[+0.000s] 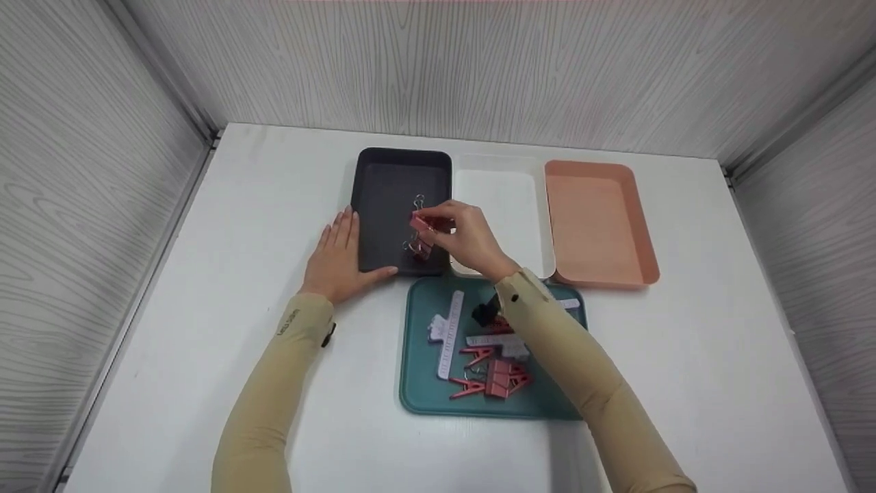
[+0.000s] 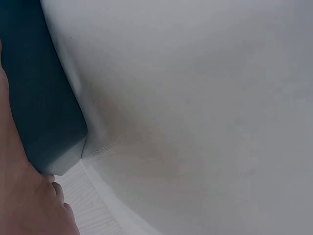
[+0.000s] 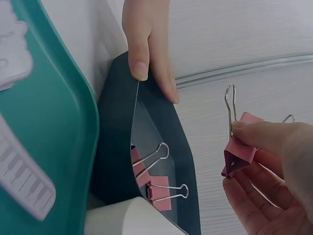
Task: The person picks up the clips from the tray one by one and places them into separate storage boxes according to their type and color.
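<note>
Over the dark tray (image 1: pixel 390 178), my right hand (image 1: pixel 469 236) pinches a pink binder clip (image 3: pixel 239 152) between thumb and fingers, its wire handles sticking out. Two more pink binder clips, one of them this clip (image 3: pixel 160 193), lie inside the dark tray in the right wrist view. My left hand (image 1: pixel 335 267) rests against the tray's left side, fingers straight and thumb at the front rim. In the left wrist view, part of the left hand (image 2: pixel 29 205) shows beside the dark tray's wall (image 2: pixel 44 98).
A white tray (image 1: pixel 503 185) and a salmon-pink tray (image 1: pixel 595 219) stand right of the dark one. In front, a green tray (image 1: pixel 421 404) holds lilac ruler-like clips (image 1: pixel 450 335), pink clothes-peg clips (image 1: pixel 469 388), a large pink binder clip (image 1: pixel 498 378) and a black item (image 1: pixel 484 313), partly behind my right sleeve.
</note>
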`<state>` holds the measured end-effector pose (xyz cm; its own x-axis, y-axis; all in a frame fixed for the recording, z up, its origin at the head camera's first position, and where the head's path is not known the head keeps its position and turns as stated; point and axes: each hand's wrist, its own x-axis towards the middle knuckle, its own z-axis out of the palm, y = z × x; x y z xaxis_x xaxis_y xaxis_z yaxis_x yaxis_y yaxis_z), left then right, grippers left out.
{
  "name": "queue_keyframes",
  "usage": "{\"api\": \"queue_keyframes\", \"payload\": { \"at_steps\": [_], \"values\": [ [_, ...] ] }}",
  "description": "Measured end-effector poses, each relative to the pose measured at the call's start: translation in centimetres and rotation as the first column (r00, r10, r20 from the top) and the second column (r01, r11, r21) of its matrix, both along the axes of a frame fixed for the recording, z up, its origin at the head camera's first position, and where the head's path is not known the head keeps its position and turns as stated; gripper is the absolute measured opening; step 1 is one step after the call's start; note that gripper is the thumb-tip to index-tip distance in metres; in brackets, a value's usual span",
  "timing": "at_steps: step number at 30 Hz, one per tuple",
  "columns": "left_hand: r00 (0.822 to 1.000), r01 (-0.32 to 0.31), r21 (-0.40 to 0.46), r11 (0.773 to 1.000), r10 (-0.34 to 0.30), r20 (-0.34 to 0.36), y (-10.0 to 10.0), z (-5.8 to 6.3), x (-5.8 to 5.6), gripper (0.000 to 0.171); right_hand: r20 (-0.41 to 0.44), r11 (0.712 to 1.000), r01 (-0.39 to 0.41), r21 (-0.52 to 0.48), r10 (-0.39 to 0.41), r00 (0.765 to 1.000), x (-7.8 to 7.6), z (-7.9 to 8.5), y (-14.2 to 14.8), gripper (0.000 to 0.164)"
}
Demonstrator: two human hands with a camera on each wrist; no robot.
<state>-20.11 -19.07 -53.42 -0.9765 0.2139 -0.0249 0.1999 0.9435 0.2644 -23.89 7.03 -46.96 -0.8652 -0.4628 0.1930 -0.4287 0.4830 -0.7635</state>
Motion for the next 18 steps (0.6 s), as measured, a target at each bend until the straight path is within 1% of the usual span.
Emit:
{"api": "queue_keyframes", "payload": {
  "at_steps": [4, 7, 14, 15, 18],
  "values": [
    [1.000, -0.002, 0.001, 1.000, 0.002, 0.022, -0.1, 0.3, 0.2, 0.130, 0.034, 0.997, 0.050, 0.054, -0.052, 0.998, -1.2, -0.4, -1.5, 0.032],
    [1.000, -0.002, 0.000, 1.000, 0.002, 0.032, -0.1, 0.3, 0.2, 0.130, 0.040, 0.992, 0.079, 0.102, -0.084, 0.996, -2.1, -0.8, -2.4, 0.031],
    [1.000, 0.009, 0.006, 1.000, -0.009, -0.019, -0.3, -0.3, 0.0, 0.131, 0.026, 0.977, 0.119, 0.176, -0.126, 0.992, -3.5, -1.4, -4.2, 0.029],
    [1.000, 0.009, 0.002, 1.000, -0.009, -0.022, -0.3, -0.4, 0.0, 0.131, 0.026, 0.975, 0.126, 0.182, -0.133, 0.991, -3.7, -1.4, -4.4, 0.030],
    [1.000, 0.013, 0.010, 1.000, -0.013, -0.027, -0.4, -0.5, -0.1, 0.131, 0.060, 0.970, 0.149, 0.192, -0.163, 0.985, -4.0, -1.4, -4.9, 0.038]
  ]
}}
